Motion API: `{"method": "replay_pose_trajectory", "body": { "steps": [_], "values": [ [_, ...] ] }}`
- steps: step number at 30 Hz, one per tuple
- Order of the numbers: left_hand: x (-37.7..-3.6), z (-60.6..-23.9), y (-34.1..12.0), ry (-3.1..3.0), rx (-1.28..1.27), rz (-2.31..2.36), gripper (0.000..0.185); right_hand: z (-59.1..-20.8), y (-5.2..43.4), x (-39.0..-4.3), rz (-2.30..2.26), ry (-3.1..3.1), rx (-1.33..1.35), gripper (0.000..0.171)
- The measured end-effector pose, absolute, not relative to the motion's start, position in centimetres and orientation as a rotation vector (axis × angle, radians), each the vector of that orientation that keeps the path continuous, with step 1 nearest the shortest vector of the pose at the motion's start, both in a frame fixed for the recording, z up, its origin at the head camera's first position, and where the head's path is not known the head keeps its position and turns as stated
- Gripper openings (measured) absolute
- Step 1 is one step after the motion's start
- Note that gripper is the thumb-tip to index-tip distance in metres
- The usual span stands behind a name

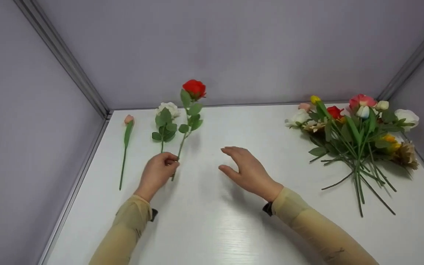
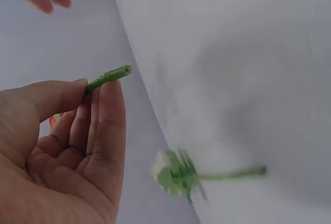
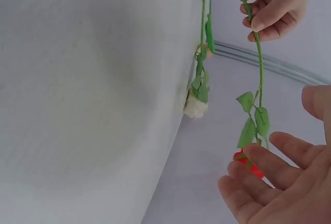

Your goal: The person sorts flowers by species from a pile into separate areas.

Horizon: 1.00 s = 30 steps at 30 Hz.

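Above a white tabletop (image 1: 197, 228), pinching a red rose (image 1: 194, 89) low on its stem (image 1: 181, 146) with the nearly closed fingers (image 2: 111, 125) of the left hand (image 1: 156, 172). Holding the right hand (image 1: 252, 172) nearby, with fingers apart and nothing in them. Farther out, showing a white rose (image 1: 170, 109) and pink tulip (image 1: 129, 119) on the left, and a flower pile (image 1: 359, 136) far right.

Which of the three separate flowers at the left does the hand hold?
The red rose: the left hand pinches its stem. The white flower and the pink tulip lie on the table.
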<state>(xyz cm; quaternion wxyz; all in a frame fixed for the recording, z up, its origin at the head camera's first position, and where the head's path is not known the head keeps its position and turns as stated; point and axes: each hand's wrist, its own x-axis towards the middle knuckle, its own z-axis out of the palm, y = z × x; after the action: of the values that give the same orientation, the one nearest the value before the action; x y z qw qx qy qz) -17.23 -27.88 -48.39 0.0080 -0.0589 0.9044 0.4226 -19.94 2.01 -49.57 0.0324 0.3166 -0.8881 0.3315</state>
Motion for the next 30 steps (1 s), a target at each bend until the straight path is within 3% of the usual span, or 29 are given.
{"method": "replay_pose_trajectory", "body": {
  "steps": [7, 30],
  "values": [
    [-18.6, -49.4, -32.9, 2.870, -0.302, 1.084, 0.022, -49.4, -1.5, -20.0, 0.430, -2.661, 1.256, 0.072],
    [-18.7, -51.1, -33.6, 2.808, -0.391, 1.106, 0.023, -51.3, -3.3, -19.8, 0.250, -2.802, 1.355, 0.072]
  ]
}}
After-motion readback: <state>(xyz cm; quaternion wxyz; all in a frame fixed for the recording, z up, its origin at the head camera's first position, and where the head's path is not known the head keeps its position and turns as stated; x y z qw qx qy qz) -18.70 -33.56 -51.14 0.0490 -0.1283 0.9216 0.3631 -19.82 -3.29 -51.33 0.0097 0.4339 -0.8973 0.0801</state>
